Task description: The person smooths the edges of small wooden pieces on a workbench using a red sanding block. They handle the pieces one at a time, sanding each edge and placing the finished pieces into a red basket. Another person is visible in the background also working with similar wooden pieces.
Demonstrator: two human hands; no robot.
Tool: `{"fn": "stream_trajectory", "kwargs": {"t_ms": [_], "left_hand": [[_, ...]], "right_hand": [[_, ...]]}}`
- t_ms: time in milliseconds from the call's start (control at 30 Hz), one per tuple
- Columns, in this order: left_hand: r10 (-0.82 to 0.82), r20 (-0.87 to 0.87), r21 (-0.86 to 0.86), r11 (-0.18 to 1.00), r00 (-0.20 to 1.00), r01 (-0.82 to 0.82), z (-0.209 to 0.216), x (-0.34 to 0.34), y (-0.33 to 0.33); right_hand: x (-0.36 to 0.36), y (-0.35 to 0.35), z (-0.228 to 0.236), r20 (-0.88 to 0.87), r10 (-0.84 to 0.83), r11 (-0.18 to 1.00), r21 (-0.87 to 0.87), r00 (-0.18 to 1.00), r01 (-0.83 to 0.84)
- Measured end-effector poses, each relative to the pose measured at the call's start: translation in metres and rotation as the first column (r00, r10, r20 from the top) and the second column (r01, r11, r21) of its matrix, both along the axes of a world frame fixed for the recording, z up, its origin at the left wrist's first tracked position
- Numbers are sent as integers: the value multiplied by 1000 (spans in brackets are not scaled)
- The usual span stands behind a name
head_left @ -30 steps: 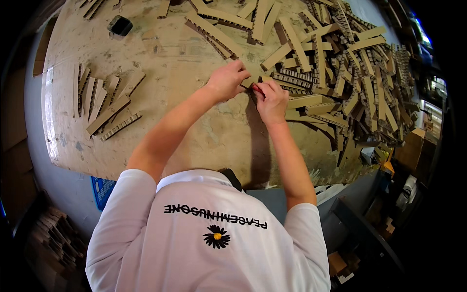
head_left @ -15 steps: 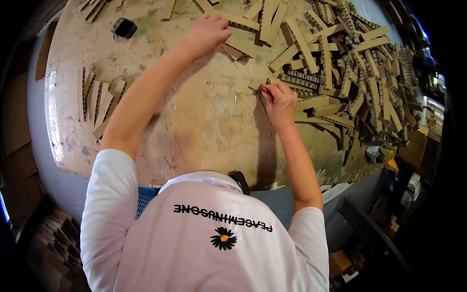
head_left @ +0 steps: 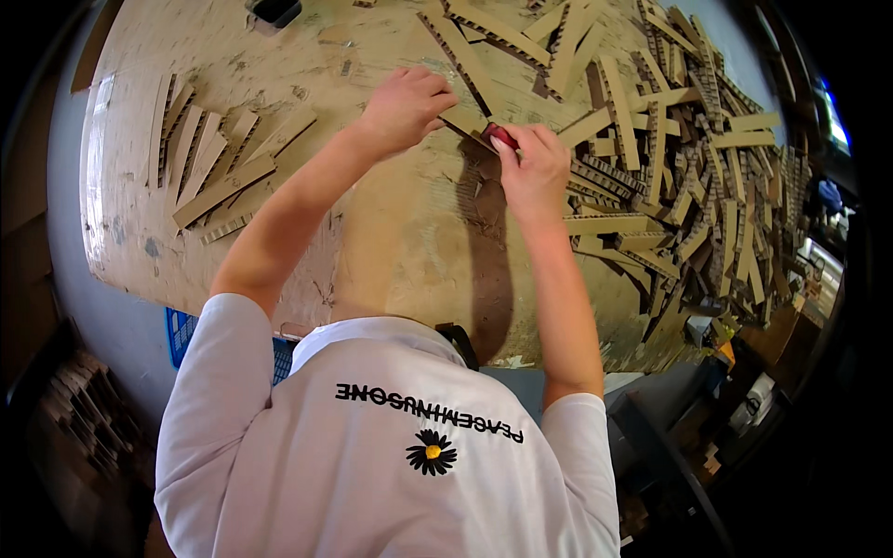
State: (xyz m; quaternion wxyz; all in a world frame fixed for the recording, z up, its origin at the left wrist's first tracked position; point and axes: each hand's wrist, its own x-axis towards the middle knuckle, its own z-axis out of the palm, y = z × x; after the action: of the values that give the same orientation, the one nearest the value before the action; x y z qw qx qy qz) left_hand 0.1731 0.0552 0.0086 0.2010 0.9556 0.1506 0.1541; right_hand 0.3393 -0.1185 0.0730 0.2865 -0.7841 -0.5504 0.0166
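My left hand (head_left: 406, 110) is closed on one end of a narrow honeycomb cardboard strip (head_left: 462, 121) above the middle of the table. Close by on the right, my right hand (head_left: 537, 175) pinches a small red-handled tool (head_left: 503, 137). The tool's tip is at the strip's right end; whether it touches, and what kind of tip it has, is too small to tell. Beyond both hands, more cardboard strips (head_left: 456, 58) lie at angles on the tabletop.
A large tangled heap of cardboard strips (head_left: 665, 158) covers the right of the worn table (head_left: 391, 251). Several strips (head_left: 223, 191) lie fanned at the left. A small black object (head_left: 276, 9) sits at the far edge of view. Below the left edge shows a blue crate (head_left: 179, 335).
My left hand has come back from the far strips, nearer my right hand, with a strip in it. The right hand has turned the red tool toward that strip. The view has shifted.
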Motion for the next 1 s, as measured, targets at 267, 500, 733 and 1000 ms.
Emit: {"fn": "stream_trajectory", "kwargs": {"t_ms": [267, 500, 733, 1000], "left_hand": [[40, 208, 50, 997, 977, -52, 2, 33, 41], [-82, -83, 425, 898, 993, 110, 13, 85, 68], [-189, -51, 445, 875, 981, 192, 13, 84, 75], [112, 24, 330, 937, 993, -113, 62, -26, 53]], "right_hand": [[6, 18, -26, 73, 59, 988, -147, 996, -47], [2, 14, -29, 82, 59, 995, -87, 995, -52], [3, 15, -30, 69, 55, 997, -65, 996, -51], [6, 15, -40, 87, 45, 998, -36, 995, -42]]}}
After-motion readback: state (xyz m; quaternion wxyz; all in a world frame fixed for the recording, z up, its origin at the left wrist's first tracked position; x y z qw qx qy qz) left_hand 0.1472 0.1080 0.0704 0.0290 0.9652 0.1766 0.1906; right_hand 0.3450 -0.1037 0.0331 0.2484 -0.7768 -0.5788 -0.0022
